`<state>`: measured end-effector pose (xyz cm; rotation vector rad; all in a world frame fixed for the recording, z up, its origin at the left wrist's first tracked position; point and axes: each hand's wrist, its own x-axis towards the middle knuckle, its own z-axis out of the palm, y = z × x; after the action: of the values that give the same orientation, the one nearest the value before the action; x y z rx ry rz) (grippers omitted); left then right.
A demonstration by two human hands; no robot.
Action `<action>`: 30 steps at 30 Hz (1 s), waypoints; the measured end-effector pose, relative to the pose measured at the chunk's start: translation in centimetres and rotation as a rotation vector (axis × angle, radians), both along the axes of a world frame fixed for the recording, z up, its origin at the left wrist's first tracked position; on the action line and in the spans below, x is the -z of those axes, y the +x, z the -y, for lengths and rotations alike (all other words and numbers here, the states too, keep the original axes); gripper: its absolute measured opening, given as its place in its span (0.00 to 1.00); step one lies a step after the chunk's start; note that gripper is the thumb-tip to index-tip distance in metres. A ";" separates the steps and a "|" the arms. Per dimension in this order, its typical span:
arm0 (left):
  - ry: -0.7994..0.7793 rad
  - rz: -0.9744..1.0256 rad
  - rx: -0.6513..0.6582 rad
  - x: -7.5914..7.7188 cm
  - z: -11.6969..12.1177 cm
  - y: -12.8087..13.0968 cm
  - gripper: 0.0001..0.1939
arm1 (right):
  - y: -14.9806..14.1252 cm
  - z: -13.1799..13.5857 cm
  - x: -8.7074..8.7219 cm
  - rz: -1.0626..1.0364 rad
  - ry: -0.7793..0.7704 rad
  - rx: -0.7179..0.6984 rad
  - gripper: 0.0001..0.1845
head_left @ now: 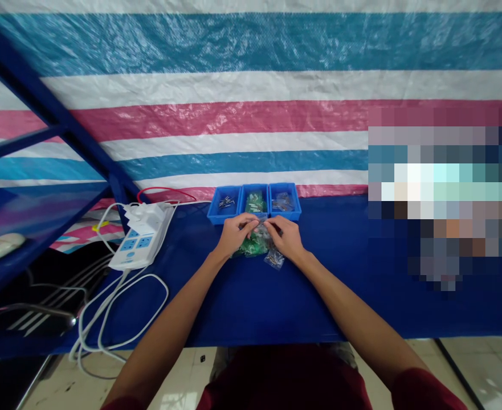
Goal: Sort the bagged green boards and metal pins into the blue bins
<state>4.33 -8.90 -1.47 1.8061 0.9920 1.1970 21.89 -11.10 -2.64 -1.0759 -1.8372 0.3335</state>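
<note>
Both hands meet over the blue table, just in front of three blue bins. Between the fingertips of my left hand (237, 232) and my right hand (285, 234) is a small clear plastic bag (261, 218), pinched at its upper edge. Under the hands lie green-tinted plastic bags (254, 246), partly covered by the fingers. Another small clear bag (274, 258) with small metal pieces rests by my right wrist. The left bin (222, 218) holds loose metal pins, the middle bin (256, 187) green bags, and the right bin (294, 214) clear bags.
A white power strip (136, 247) with a plugged-in adapter (145, 218) sits at the left, its white cables (165, 285) looping over the table. A blue metal frame (84, 149) rises at the left, near a white mouse (1, 247). The right side is pixelated.
</note>
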 end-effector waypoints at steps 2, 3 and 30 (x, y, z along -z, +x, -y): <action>0.001 0.020 0.000 0.0 0.0 -0.1 0.15 | 0.0 0.1 -0.2 -0.024 -0.041 -0.029 0.17; 0.005 0.029 0.002 0.0 0.0 -0.2 0.15 | 0.0 0.1 -0.3 -0.036 -0.058 -0.040 0.16; 0.401 -0.306 -0.320 -0.5 0.0 -0.7 0.14 | 1.0 -1.5 -0.2 -0.417 -0.352 0.232 0.13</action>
<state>3.66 -8.89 -1.02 2.2552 1.3269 1.4164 22.88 -9.55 -2.45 -1.3286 -1.2963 0.7037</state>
